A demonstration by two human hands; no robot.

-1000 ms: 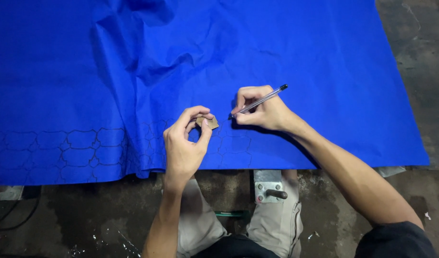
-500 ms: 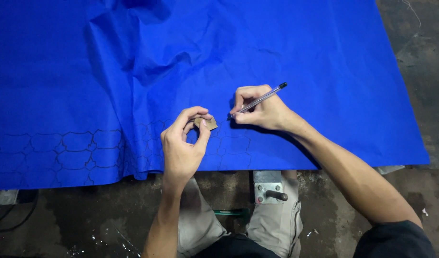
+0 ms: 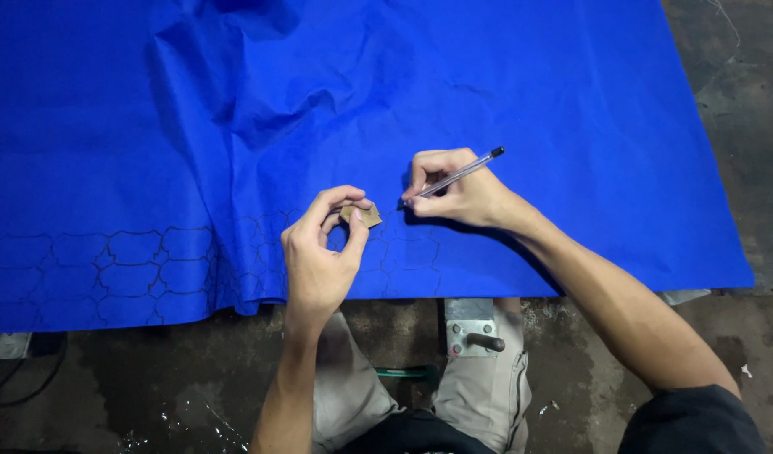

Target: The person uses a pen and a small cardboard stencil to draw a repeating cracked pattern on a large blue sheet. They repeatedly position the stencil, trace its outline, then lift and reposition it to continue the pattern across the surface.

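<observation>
One blue cloth (image 3: 487, 92) covers the bench, its near edge hanging by the knees. The left hand (image 3: 319, 252) pinches one small brown template (image 3: 361, 215) flat on the cloth; the right hand's (image 3: 458, 195) grip is closed round one pen (image 3: 458, 175), tip beside the template. Broad unmarked cloth lies beyond both hands.

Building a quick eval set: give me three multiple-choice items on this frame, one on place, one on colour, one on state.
1. Where do the drawn outlines lie on the cloth?
A. far edge
B. near edge
C. right corner

2. What colour is the cloth?
A. blue
B. red
C. green

3. How is the pen held?
A. lying loose
B. capped in a pocket
C. gripped, tip down

B: outlines run along the near edge of the cloth.
A: plainly blue.
C: right hand grips the pen; left hand pinches a small brown template.
</observation>
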